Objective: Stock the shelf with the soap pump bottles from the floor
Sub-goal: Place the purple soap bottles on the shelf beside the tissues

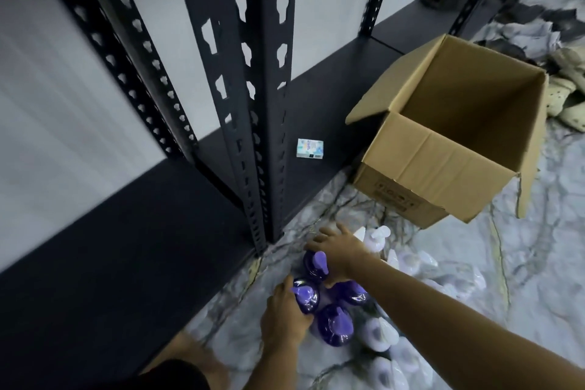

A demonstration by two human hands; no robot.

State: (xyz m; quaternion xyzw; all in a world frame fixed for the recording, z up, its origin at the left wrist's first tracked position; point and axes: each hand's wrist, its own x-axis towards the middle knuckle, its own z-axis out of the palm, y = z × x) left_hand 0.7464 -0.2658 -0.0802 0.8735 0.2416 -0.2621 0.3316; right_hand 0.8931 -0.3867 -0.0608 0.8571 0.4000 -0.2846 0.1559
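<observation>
Marbled grey floor filled the right and lower part of the head view, and black slotted shelving stood against a pale wall on the left. Its bottom shelf was dark and low; the only item on it was a small pale box, further along. An open cardboard carton sat on the floor just beside the shelf edge, with nothing visible inside it.

Near the shelf post stood a cluster of four purple pump bottles, with white pump bottles packed close on their right. The left hand curled around the side of the nearest-left purple bottle and seemed to grip it. The right hand lay over the farthest purple bottle, fingers spread and fairly straight, its thumb low by the next bottle; whether it had a firm hold could not be told.

Judging by this, the pick-up step was in hand, with stocking barely begun. The next move would call for closing the right hand on its bottle, lifting both clear of their neighbours without tipping them, and setting them upright on the bottom shelf.
</observation>
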